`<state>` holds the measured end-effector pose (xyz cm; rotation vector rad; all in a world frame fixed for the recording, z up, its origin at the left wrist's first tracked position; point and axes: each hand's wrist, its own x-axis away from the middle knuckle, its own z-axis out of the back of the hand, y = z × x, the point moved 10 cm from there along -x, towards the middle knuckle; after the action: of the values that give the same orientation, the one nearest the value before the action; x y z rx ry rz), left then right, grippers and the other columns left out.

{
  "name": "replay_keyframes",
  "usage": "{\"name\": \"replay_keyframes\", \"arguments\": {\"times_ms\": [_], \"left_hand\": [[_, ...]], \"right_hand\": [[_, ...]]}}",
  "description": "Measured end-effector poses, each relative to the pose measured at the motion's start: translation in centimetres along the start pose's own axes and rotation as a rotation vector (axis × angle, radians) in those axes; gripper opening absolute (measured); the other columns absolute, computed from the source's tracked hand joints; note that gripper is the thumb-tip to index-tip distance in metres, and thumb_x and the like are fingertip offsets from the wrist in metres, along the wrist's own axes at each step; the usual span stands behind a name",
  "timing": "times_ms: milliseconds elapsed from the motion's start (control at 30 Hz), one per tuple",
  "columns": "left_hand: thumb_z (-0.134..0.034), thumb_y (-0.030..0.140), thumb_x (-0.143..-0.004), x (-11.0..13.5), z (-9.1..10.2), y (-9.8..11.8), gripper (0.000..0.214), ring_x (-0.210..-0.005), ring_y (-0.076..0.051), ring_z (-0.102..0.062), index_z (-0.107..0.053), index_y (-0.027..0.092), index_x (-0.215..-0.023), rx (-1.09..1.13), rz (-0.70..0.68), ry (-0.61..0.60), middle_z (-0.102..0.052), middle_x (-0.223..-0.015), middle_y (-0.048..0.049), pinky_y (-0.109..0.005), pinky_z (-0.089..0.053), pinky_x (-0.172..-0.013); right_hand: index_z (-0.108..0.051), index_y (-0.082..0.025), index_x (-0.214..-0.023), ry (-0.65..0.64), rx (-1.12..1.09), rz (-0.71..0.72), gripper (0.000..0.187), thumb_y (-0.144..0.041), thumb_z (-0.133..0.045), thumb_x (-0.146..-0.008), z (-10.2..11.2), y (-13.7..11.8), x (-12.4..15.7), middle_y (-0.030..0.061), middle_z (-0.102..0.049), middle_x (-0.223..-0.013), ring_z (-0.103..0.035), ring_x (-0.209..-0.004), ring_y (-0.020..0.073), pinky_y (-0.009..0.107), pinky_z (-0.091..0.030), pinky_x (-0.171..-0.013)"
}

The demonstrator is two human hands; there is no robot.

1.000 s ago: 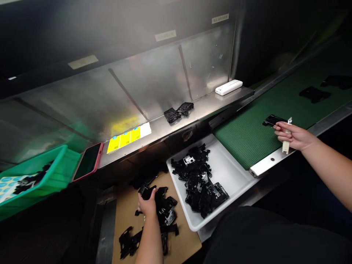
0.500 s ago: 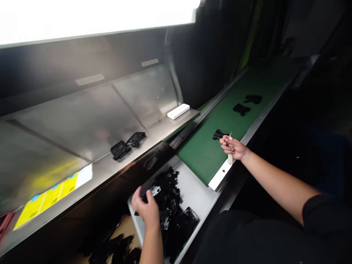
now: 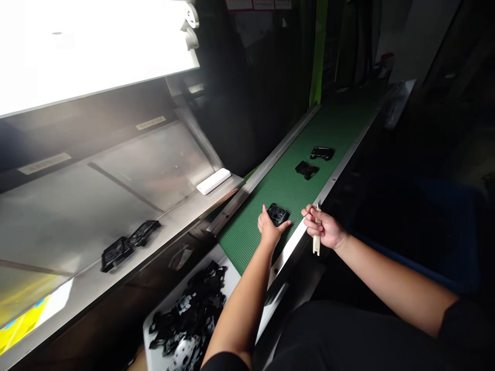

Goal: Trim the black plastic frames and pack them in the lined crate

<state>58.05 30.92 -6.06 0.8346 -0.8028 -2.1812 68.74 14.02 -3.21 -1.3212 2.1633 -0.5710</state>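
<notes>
1. the left hand (image 3: 269,230) lies on the green belt with its fingers spread, the thumb beside one edge of a black plastic part (image 3: 277,214) and the other fingers against its lower edge. the part is flat and squarish, with round holes through it, and it lies on the belt.
2. the right hand (image 3: 322,228) is just beside the belt's metal edge (image 3: 297,232), apart from the left hand. its fingers are curled and pressed together, pinching a cream-coloured knife (image 3: 316,242) with the short blade up and the handle down.
3. the conveyor belt (image 3: 247,242) is green rubber with fine ribs. two more black parts lie on it farther along, one behind the other (image 3: 322,153) (image 3: 307,170).
4. a white plastic tray (image 3: 228,275) sits below the belt's near end. it holds a loose heap of black parts (image 3: 189,314), some with shiny metal plates showing.
5. a steel shelf (image 3: 174,239) runs along the other side of the belt. it carries two black parts (image 3: 127,247) lying together, a white oblong box (image 3: 213,181) near its far end, and a yellow card (image 3: 23,324) at the blurred near end.
</notes>
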Motion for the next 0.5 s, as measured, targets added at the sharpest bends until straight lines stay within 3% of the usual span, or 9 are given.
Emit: {"name": "replay_keyframes", "arguments": {"times_ms": [100, 233, 333, 400, 433, 500], "left_hand": [[-0.076, 0.045, -0.094, -0.2, 0.0, 1.0, 0.075, -0.147, -0.04, -0.051, -0.046, 0.023, -0.159, 0.03, 0.008, 0.005, -0.052, -0.159, -0.017, -0.069, -0.039, -0.123], [-0.093, 0.048, -0.076, 2.0, 2.3, 5.2, 0.122, -0.15, -0.036, -0.051, -0.02, 0.029, -0.171, 0.123, -0.111, -0.039, -0.052, -0.16, -0.0161, -0.058, -0.039, -0.127], [-0.097, 0.053, -0.07, 4.8, 4.9, 9.6, 0.137, -0.15, -0.034, -0.052, -0.008, 0.036, -0.173, 0.176, -0.213, -0.045, -0.053, -0.161, -0.0135, -0.056, -0.038, -0.127], [-0.097, 0.053, -0.069, 6.6, 6.6, 12.0, 0.14, -0.148, -0.034, -0.054, -0.004, 0.039, -0.173, 0.196, -0.249, -0.026, -0.054, -0.159, -0.0132, -0.056, -0.039, -0.126], [-0.098, 0.052, -0.07, 7.4, 7.4, 13.1, 0.14, -0.147, -0.034, -0.055, -0.004, 0.04, -0.172, 0.205, -0.261, -0.015, -0.054, -0.159, -0.0133, -0.057, -0.04, -0.125], [-0.098, 0.05, -0.07, 8.8, 8.6, 14.7, 0.139, -0.145, -0.033, -0.056, -0.004, 0.041, -0.172, 0.207, -0.275, 0.003, -0.055, -0.157, -0.0134, -0.057, -0.041, -0.124]], "right_hand": [[-0.063, -0.015, -0.096, 0.046, 0.095, 0.018, 0.023, -0.034, -0.077, -0.097, 0.6, -2.1, 0.6, -0.0067, -0.058, -0.077, -0.027, -0.044, -0.0002, 0.012, -0.021, -0.035], [-0.068, -0.018, -0.096, 0.081, 0.262, 0.073, 0.018, -0.033, -0.078, -0.096, -0.8, -4.8, 1.3, -0.0048, -0.063, -0.08, -0.027, -0.044, 0.0009, 0.014, -0.019, -0.035], [-0.075, -0.018, -0.099, 0.062, 0.408, 0.14, 0.01, -0.026, -0.08, -0.096, -4.0, -6.9, 2.1, -0.0012, -0.067, -0.086, -0.042, -0.051, 0.0025, 0.015, -0.032, -0.042], [-0.078, -0.017, -0.095, 0.02, 0.487, 0.18, 0.007, -0.022, -0.083, -0.093, -6.6, -8.0, 2.8, 0.003, -0.07, -0.094, -0.06, -0.073, 0.0089, 0.02, -0.049, -0.061], [-0.079, -0.017, -0.095, -0.012, 0.528, 0.192, 0.007, -0.022, -0.083, -0.093, -7.9, -8.3, 3.1, 0.0047, -0.071, -0.096, -0.064, -0.082, 0.0125, 0.023, -0.053, -0.07], [-0.079, -0.018, -0.098, -0.103, 0.666, 0.226, 0.006, -0.023, -0.08, -0.095, -10.4, -8.7, 3.7, 0.0063, -0.073, -0.1, -0.064, -0.085, 0.0152, 0.027, -0.052, -0.072]]}}
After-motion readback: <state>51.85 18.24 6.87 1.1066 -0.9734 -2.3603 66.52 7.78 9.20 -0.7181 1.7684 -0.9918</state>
